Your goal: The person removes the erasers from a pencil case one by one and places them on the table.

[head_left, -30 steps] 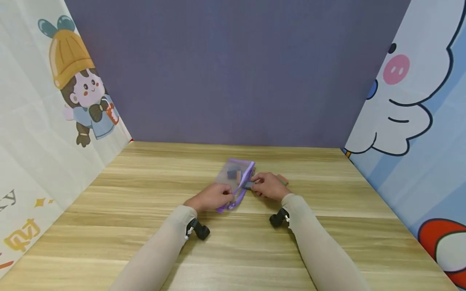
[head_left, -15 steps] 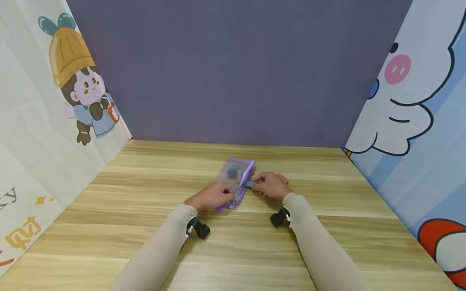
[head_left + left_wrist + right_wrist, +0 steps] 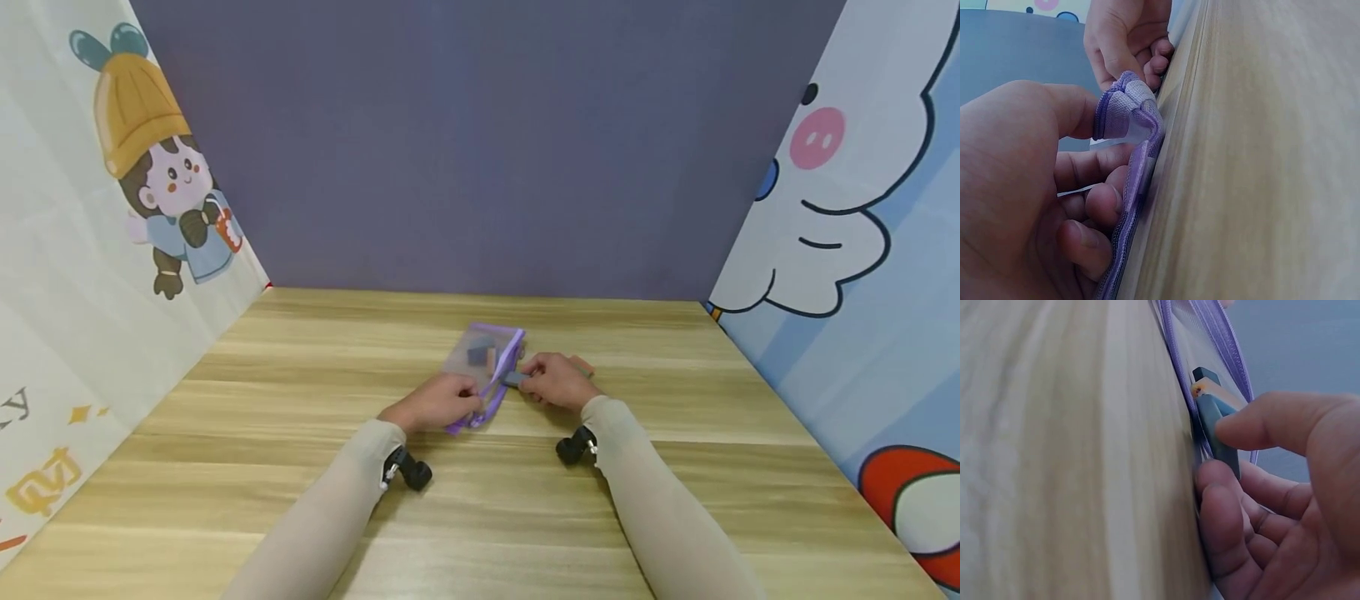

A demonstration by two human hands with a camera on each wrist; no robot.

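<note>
A see-through zip pouch (image 3: 457, 363) with purple edging lies on the table, its mouth facing right. My left hand (image 3: 433, 404) holds the near end of its purple zip edge (image 3: 1138, 169) between thumb and curled fingers. With thumb and fingertips, my right hand (image 3: 558, 381) pinches a flat dark grey block (image 3: 1217, 428) at the pouch's mouth. The grey block's far end lies between the zip edges. Through the pouch wall show a dark blue piece (image 3: 477, 353) and an orange piece (image 3: 491, 362). What these pieces are cannot be told.
Behind the right hand lies an orange and green piece (image 3: 582, 367), partly hidden by that hand. The wooden table (image 3: 300, 375) reaches back to a grey-purple panel (image 3: 487, 150). Cartoon-printed sheets stand on both sides.
The head view shifts slightly. Both hands keep nearly the same places and grips, and the grey block stays at the pouch's mouth.
</note>
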